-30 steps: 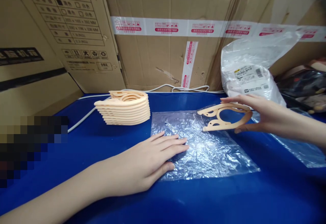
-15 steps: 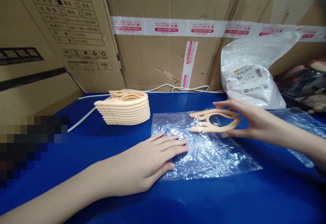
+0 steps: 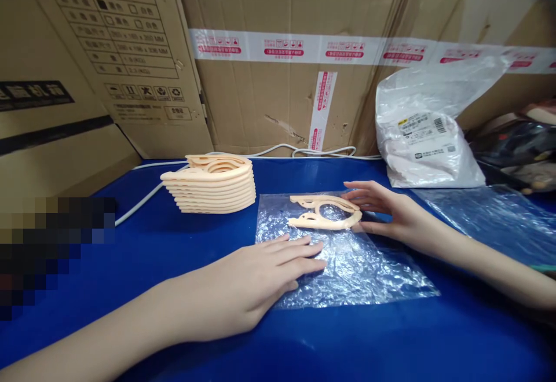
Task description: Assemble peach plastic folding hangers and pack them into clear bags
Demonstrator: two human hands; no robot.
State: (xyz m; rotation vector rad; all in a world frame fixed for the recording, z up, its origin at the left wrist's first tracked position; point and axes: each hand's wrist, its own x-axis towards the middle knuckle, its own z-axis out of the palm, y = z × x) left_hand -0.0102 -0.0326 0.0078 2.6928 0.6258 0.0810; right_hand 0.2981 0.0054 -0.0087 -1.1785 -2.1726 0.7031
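Note:
A peach plastic folding hanger (image 3: 334, 226), folded into a rounded loop with two notched arms, lies over a clear plastic bag (image 3: 347, 278). I cannot tell whether it is on top of the bag or partly inside it. My right hand (image 3: 377, 208) holds its rounded end between thumb and fingers. My left hand (image 3: 269, 269) rests flat on the bag's left part, fingers outstretched and holding nothing. To the left stands a neat stack of several matching hangers (image 3: 212, 188).
Behind the blue tabletop (image 3: 208, 272) stand cardboard boxes (image 3: 269, 98). A white labelled plastic bag (image 3: 428, 133) sits back right, beside more clear bags (image 3: 490, 214). A white cable (image 3: 145, 199) runs along the back and left.
My right hand has moved the hanger left, further over the clear bag. My left hand stays on the bag, and the stack has not moved.

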